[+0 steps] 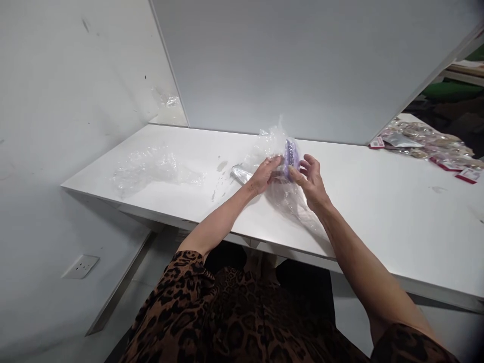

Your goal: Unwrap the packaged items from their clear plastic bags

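Observation:
A small purple item [290, 154] sits inside a clear plastic bag [270, 143] over the white table [378, 212]. My left hand [264, 174] grips the bag on the item's left side, fingers curled around the plastic. My right hand [310, 181] pinches the purple item through the bag from the right, thumb against it. The bag's loose end trails down toward the table's front edge beneath my right wrist.
A crumpled heap of clear plastic bags [151, 169] lies at the table's left end. Packaged goods with red labels [427, 143] are piled at the far right. A white partition [302, 65] stands behind the table, and a wall socket [80, 265] is low on the left.

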`<state>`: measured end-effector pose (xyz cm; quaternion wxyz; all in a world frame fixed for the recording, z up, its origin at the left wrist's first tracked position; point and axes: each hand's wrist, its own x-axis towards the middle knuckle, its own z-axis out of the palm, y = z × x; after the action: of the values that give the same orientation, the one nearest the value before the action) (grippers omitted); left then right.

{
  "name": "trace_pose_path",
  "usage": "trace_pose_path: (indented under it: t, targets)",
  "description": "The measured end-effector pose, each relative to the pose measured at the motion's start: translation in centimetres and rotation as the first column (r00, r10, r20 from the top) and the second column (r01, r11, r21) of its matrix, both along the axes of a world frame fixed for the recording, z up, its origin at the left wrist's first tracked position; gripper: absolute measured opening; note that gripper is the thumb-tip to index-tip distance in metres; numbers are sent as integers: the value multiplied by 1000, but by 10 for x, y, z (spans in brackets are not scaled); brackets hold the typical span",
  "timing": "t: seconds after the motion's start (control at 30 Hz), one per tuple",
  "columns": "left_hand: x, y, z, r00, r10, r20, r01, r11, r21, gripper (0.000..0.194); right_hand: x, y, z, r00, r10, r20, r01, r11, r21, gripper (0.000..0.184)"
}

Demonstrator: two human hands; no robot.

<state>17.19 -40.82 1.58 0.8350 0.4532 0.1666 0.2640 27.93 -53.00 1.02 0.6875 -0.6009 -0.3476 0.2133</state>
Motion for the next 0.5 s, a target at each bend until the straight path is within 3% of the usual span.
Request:
trace_pose_path:
  t: [0.17, 0.3, 0.37, 0.5]
  targets:
    - [3, 0, -5, 992, -109, 60, 102, 989, 109, 20, 19, -8, -3, 976, 2, -220, 5, 999, 31, 88]
    - [5, 0, -4, 996, -69, 56, 64, 994, 92, 22, 24, -19, 0, 949, 45, -313, -18, 996, 89, 67]
    - [5, -2, -3, 999, -39, 8, 38, 996, 78, 22, 19, -21, 0, 952, 48, -301, -19, 995, 99, 66]
    - [6, -8, -7, 1000, -14, -27, 16, 996, 85, 35, -2, -17, -9, 990, 23, -137, -13, 997, 70, 97]
